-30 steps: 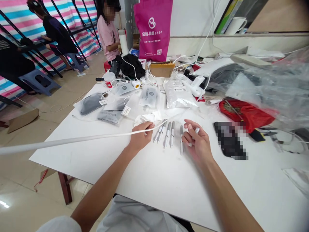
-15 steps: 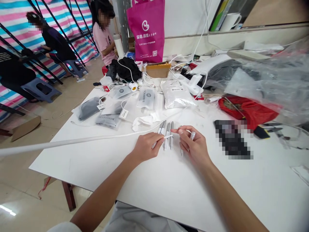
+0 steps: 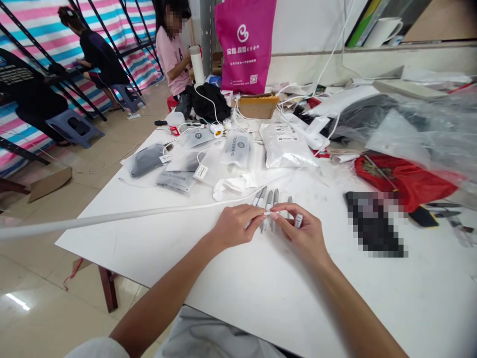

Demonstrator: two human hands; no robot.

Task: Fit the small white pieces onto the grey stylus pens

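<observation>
My left hand [image 3: 236, 229] and my right hand [image 3: 302, 235] meet over the white table [image 3: 261, 283], fingertips pinched together on a small thin white piece [image 3: 269, 213] between them. My right hand also holds a small silver cap [image 3: 298, 221] in its curled fingers. Several grey pens [image 3: 269, 201] lie side by side on the table just beyond my fingers. A long white cable [image 3: 122, 216] runs from the left edge of view across the table, past my left hand.
Clear plastic packets [image 3: 208, 159] and a white pouch [image 3: 285, 145] lie further back. A pink bag [image 3: 244, 44] and a cardboard box [image 3: 258, 105] stand at the far edge. A red bag [image 3: 406, 180], a dark blurred object [image 3: 374, 223] and crumpled plastic [image 3: 428, 124] are on the right. Two people sit at the back left.
My left hand let go of the cable end and moved right. My right hand closed in, and both hands now pinch the small white piece together.
</observation>
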